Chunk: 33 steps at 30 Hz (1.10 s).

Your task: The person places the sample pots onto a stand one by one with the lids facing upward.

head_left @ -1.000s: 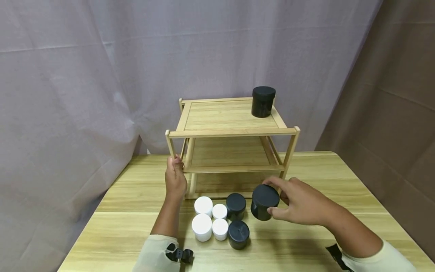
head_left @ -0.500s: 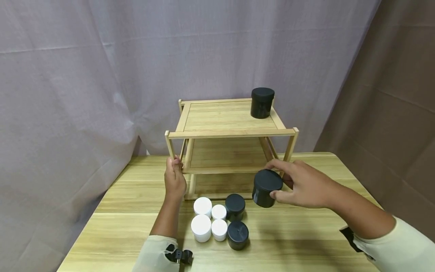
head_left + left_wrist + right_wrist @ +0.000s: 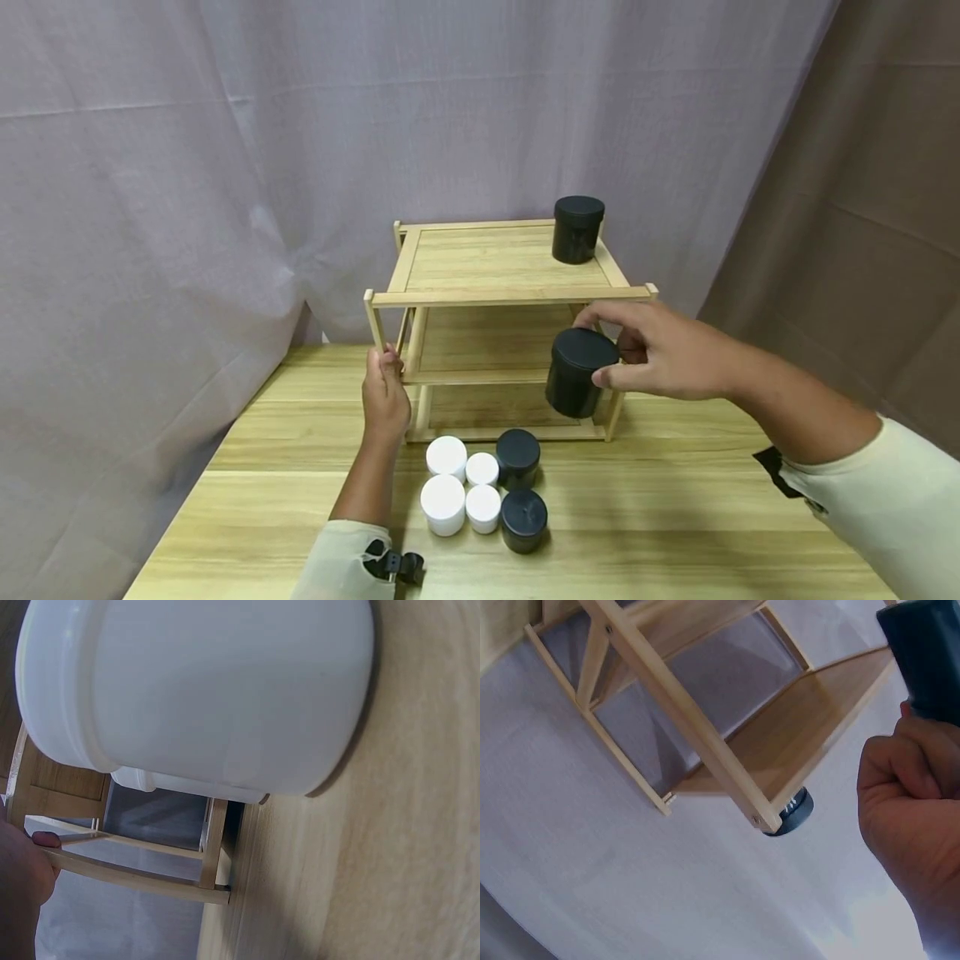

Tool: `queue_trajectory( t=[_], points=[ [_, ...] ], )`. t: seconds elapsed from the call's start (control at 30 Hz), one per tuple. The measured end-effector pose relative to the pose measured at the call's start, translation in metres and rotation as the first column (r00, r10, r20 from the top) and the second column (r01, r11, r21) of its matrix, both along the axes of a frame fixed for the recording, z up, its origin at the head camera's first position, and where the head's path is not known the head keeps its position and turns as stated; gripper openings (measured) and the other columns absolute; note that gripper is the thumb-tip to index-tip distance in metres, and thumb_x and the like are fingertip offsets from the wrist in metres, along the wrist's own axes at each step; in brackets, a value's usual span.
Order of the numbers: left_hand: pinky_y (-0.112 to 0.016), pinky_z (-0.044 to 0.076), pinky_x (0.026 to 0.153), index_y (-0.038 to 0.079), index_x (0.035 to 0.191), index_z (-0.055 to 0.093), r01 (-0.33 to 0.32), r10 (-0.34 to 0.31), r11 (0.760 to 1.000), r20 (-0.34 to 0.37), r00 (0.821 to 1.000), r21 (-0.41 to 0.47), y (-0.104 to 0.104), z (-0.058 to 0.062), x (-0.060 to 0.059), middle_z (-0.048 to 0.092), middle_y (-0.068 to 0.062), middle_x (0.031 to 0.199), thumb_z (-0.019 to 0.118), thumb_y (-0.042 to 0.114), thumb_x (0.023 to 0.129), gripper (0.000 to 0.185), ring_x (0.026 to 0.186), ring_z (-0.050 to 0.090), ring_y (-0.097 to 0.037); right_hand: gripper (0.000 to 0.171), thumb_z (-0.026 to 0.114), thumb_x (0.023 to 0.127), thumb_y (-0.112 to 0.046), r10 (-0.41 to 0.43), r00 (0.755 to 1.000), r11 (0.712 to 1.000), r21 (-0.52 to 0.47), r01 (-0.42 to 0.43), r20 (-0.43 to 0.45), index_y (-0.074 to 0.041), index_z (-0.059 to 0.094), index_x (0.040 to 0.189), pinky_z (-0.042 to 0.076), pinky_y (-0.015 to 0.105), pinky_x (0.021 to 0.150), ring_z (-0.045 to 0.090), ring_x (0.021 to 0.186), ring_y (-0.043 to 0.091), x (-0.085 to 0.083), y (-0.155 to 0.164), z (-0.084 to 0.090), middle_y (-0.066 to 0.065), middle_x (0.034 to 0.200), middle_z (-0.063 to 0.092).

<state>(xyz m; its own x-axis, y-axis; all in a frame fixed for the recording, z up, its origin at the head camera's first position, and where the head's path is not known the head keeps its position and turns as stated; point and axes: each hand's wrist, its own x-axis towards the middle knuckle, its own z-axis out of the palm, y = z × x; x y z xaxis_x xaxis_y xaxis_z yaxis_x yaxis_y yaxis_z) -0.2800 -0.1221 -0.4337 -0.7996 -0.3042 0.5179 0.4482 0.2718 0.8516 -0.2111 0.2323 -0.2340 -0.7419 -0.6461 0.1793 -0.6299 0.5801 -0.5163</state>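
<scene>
My right hand (image 3: 660,350) grips a black jar (image 3: 575,373) in the air, in front of the right side of the wooden shelf rack (image 3: 510,293), level with its middle shelf. The same black jar (image 3: 930,660) shows at the top right of the right wrist view, above my curled fingers (image 3: 907,795). My left hand (image 3: 384,398) holds the rack's front left post by the middle shelf. The left wrist view shows its fingertip (image 3: 45,841) on a rack rail (image 3: 127,877). Another black jar (image 3: 577,229) stands on the top shelf at the back right.
On the wooden table (image 3: 675,517) in front of the rack stand several white jars (image 3: 442,503) and two black jars (image 3: 522,520). A big white jar (image 3: 195,690) fills the left wrist view. Grey curtain hangs behind, brown curtain to the right.
My right hand has lifted the black jar from table height, up and slightly back, to the level of the rack's middle shelf. My left hand has stayed on the post.
</scene>
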Motion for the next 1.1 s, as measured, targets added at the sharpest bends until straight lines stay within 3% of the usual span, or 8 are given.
queue_trajectory(
  t=[0.4, 0.6, 0.8, 0.97, 1.1],
  points=[
    [-0.024, 0.04, 0.07, -0.006, 0.117, 0.052, -0.016, 0.016, 1.0, -0.015, 1.0, 0.001, 0.002, -0.002, -0.002, 0.054, -0.017, 0.089, 0.034, 0.026, 0.119, 0.037, 0.079, 0.046, -0.018, 0.05, 0.078, 0.093, -0.013, 0.001, 1.0, 1.0, -0.019, -0.002, -0.02, -0.012, 0.063, 0.14, 0.038, 0.027, 0.048, 0.043, 0.052, 0.006, -0.022, 0.003, 0.039, -0.009, 0.06, 0.047],
    [-0.024, 0.041, 0.07, -0.005, 0.116, 0.052, -0.02, 0.02, 1.0, -0.01, 1.0, 0.004, 0.0, -0.002, -0.003, 0.056, -0.019, 0.091, 0.035, 0.026, 0.119, 0.035, 0.078, 0.046, -0.018, 0.052, 0.077, 0.093, -0.013, -0.036, 0.999, 0.999, -0.035, 0.036, 0.024, -0.011, 0.063, 0.143, 0.039, 0.028, 0.049, 0.046, 0.051, 0.009, -0.035, -0.001, 0.053, -0.003, 0.059, 0.054],
    [-0.025, 0.041, 0.071, -0.005, 0.117, 0.052, -0.021, 0.021, 1.0, 0.0, 1.0, 0.008, -0.003, -0.002, -0.003, 0.056, -0.019, 0.092, 0.035, 0.025, 0.119, 0.035, 0.079, 0.047, -0.019, 0.048, 0.076, 0.094, -0.012, -0.058, 0.998, 0.996, -0.066, 0.059, 0.012, -0.007, 0.064, 0.14, 0.036, 0.027, 0.046, 0.045, 0.048, 0.008, -0.047, -0.006, 0.071, 0.001, 0.057, 0.059],
    [-0.024, 0.041, 0.071, -0.008, 0.119, 0.051, -0.013, 0.013, 1.0, 0.001, 1.0, 0.012, -0.003, -0.002, -0.002, 0.054, -0.017, 0.092, 0.034, 0.025, 0.119, 0.037, 0.08, 0.047, -0.021, 0.047, 0.076, 0.094, -0.014, -0.146, 0.989, 0.987, -0.072, 0.145, -0.01, -0.007, 0.065, 0.139, 0.044, 0.029, 0.053, 0.06, 0.056, 0.015, -0.059, -0.007, 0.082, 0.009, 0.074, 0.077],
    [-0.024, 0.041, 0.072, -0.008, 0.12, 0.051, -0.016, 0.016, 1.0, -0.008, 1.0, 0.006, -0.003, -0.002, -0.002, 0.055, -0.017, 0.091, 0.034, 0.025, 0.119, 0.037, 0.081, 0.048, -0.021, 0.047, 0.078, 0.094, -0.018, -0.221, 0.975, 0.974, -0.057, 0.219, -0.017, -0.007, 0.067, 0.138, 0.04, 0.031, 0.056, 0.056, 0.061, 0.014, -0.067, -0.007, 0.086, 0.01, 0.085, 0.08]
  ],
)
